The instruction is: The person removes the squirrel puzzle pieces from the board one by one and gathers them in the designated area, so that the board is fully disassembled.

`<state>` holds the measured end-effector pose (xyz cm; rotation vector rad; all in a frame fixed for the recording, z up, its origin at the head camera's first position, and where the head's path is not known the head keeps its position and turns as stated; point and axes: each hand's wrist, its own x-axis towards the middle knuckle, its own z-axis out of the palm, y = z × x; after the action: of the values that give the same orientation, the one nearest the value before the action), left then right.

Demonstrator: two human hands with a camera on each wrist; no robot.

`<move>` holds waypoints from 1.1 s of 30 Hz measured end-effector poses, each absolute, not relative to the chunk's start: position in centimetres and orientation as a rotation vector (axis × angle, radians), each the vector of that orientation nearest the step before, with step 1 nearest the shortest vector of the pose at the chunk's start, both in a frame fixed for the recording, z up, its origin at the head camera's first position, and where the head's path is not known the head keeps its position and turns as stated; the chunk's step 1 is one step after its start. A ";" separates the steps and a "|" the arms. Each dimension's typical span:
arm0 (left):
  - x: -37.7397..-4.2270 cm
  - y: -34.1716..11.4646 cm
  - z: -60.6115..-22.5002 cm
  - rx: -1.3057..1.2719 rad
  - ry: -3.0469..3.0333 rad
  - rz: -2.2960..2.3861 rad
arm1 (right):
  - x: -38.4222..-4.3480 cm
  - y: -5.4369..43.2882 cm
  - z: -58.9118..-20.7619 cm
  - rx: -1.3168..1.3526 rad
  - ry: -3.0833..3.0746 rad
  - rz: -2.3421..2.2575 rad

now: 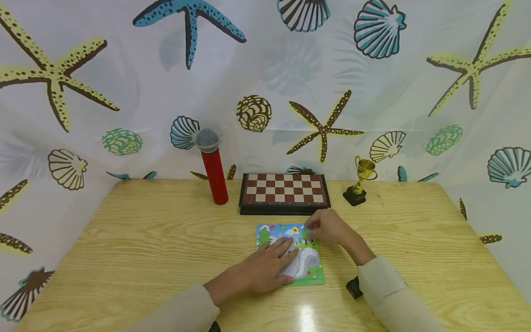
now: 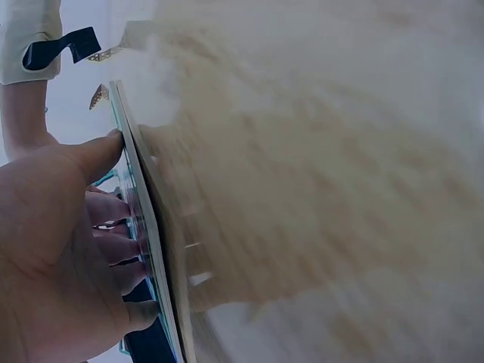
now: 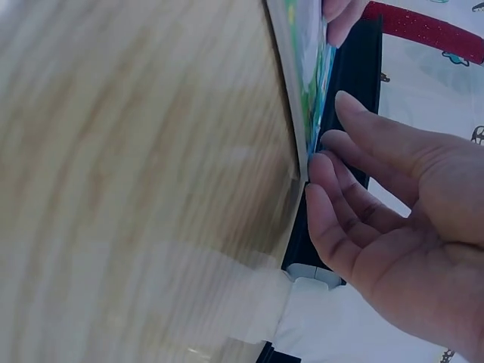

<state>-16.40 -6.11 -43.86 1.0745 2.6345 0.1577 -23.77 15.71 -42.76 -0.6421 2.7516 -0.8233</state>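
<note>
Nearest, the left hand (image 1: pixel 269 266) rests spread fingers on the picture board (image 1: pixel 310 268), gripping nothing. The board extends leftward and nearer from the right hand (image 1: pixel 329 228), bent-fingered at its far right corner; whether it pinches there I cannot tell. The chessboard (image 1: pixel 284 190) lies just beyond.

Blue and green picture board (image 1: pixel 307 262), checkered chessboard (image 1: pixel 284 189), gold cup (image 1: pixel 365 169)

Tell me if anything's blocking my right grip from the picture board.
Nothing visible does: your right grip is at the far right corner of the picture board. Your left grip rests elsewhere on it; the chessboard sits beyond.
</note>
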 end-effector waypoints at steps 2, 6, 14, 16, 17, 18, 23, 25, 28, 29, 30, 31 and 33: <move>-16.4 -6.1 -43.9 1.078 2.635 0.154 | -23.8 15.6 -42.8 -0.638 2.758 -0.795; -16.4 -6.1 -43.9 1.084 2.637 0.147 | -23.9 15.3 -43.0 -0.652 2.786 -0.748; -16.3 -6.3 -44.1 1.080 2.648 0.143 | -24.0 14.4 -43.2 -0.578 2.752 -0.754; -16.3 -6.4 -44.2 1.087 2.655 0.141 | -24.0 14.3 -43.1 -0.580 2.754 -0.738; -16.3 -6.4 -44.2 1.088 2.657 0.142 | -23.9 14.2 -43.1 -0.576 2.753 -0.734; -16.3 -6.4 -44.2 1.089 2.659 0.141 | -23.9 14.1 -43.0 -0.576 2.751 -0.731; -16.3 -6.3 -44.2 1.080 2.658 0.132 | -23.8 13.9 -42.8 -0.584 2.747 -0.688; -16.3 -6.2 -44.2 1.077 2.659 0.128 | -23.8 13.8 -42.8 -0.571 2.737 -0.672; -16.3 -6.2 -44.1 1.073 2.659 0.125 | -23.9 13.6 -42.6 -0.540 2.727 -0.661; -16.3 -6.2 -44.0 1.072 2.659 0.123 | -23.9 13.5 -42.6 -0.524 2.726 -0.659; -16.3 -6.1 -44.0 1.070 2.659 0.122 | -23.9 13.4 -42.5 -0.516 2.726 -0.654; -16.3 -6.1 -44.0 1.068 2.658 0.122 | -23.8 13.3 -42.5 -0.510 2.735 -0.646; -16.3 -6.1 -44.0 1.063 2.653 0.124 | -23.7 13.2 -42.5 -0.496 2.751 -0.632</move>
<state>-16.30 -6.13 -44.03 1.0634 2.6529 0.1243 -23.70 13.24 -42.46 -0.4959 2.7511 -0.6324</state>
